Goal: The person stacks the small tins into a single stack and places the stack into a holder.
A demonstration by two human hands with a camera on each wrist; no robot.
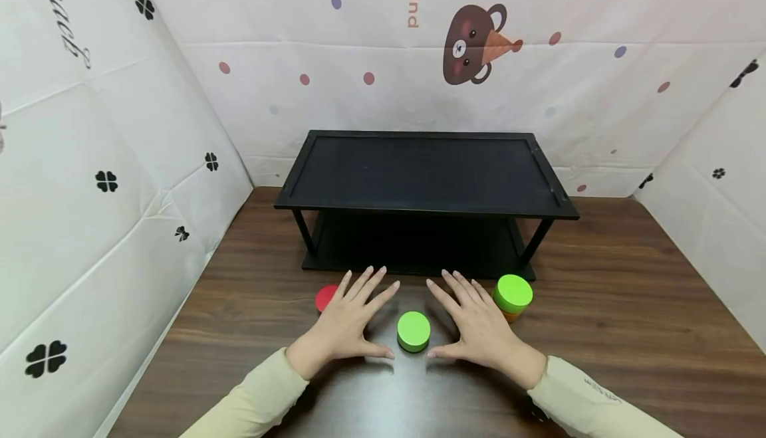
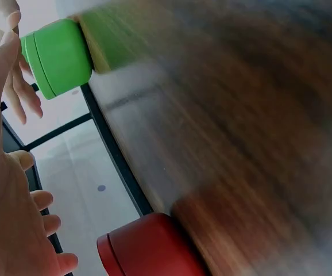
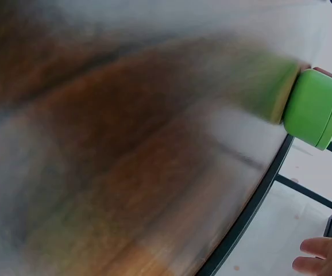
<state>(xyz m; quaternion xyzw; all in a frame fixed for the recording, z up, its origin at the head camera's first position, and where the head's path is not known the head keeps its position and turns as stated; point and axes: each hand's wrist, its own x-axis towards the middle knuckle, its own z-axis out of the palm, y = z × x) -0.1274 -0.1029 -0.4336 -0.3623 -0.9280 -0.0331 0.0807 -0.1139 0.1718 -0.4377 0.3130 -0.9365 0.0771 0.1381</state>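
Observation:
A small green round container [image 1: 413, 331] with a lid stands on the table between my two hands. To its left my left hand [image 1: 347, 325] hovers with straight, spread fingers and holds nothing. On the other side my right hand [image 1: 479, 325] mirrors it, fingers spread, also holding nothing. Both thumbs point toward the green container without touching it. A red round container [image 1: 326, 296] is partly hidden behind the left hand; its side shows in the left wrist view. Beyond the right fingers is another green round container [image 1: 512, 293], with a bit of orange [image 1: 510, 317] showing beneath it.
A black two-level rack [image 1: 425, 169] stands at the back of the brown wooden table [image 1: 616, 292], its lower shelf [image 1: 413, 245] close behind the containers. White printed cloth [image 1: 359, 106] hangs behind the rack and along both sides.

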